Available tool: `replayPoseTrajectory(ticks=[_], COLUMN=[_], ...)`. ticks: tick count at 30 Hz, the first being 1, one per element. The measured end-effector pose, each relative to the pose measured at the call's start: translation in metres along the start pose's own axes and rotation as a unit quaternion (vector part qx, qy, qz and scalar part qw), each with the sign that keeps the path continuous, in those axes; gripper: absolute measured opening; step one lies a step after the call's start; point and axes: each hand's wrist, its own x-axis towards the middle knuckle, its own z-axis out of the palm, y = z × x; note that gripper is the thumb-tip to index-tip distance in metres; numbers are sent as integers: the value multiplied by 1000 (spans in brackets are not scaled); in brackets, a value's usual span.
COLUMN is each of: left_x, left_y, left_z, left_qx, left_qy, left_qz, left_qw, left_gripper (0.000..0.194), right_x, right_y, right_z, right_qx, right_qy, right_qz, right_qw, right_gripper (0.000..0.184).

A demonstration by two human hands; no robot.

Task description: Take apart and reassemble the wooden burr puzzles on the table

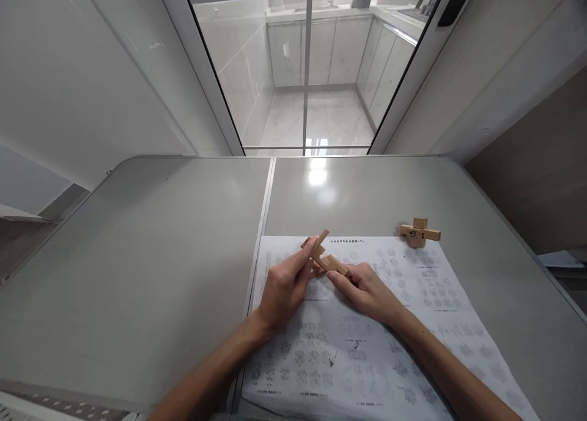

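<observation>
Both my hands hold small wooden puzzle sticks (324,255) that cross each other just above a printed instruction sheet (367,335). My left hand (287,286) pinches the upright, tilted stick between thumb and fingers. My right hand (367,289) is closed on the flatter stick with the thumb pressed along it. An assembled wooden cross-shaped puzzle (419,232) rests at the sheet's far right corner, apart from both hands.
The sheet lies on a grey folding table (151,256) with a centre seam. Beyond the table's far edge stands a glass sliding door (307,66) with a tiled room behind it. A brown wall panel (541,164) is at the right.
</observation>
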Motion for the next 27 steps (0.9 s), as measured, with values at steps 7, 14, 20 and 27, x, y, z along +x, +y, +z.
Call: replayPoseTrajectory(ticks=[7, 14, 20, 27], left_x=[3, 4, -1, -1], left_y=[3, 5, 0, 1], left_z=[-2, -4, -1, 0], left_qx=[-18, -11, 8, -2], left_qy=[-23, -25, -16, -15], left_qz=[19, 13, 2, -3], left_qw=[999, 1000, 1000, 1000], left_gripper=[55, 56, 55, 57], right_x=[1, 1, 0, 1], right_y=[-3, -2, -2, -2], right_z=[-2, -3, -1, 1], right_qx=[1, -4, 3, -1], right_qy=[-16, -13, 7, 18], right_qz=[-21, -14, 5, 3], right_qw=[1000, 1000, 1000, 1000], right_gripper=[48, 48, 47, 47])
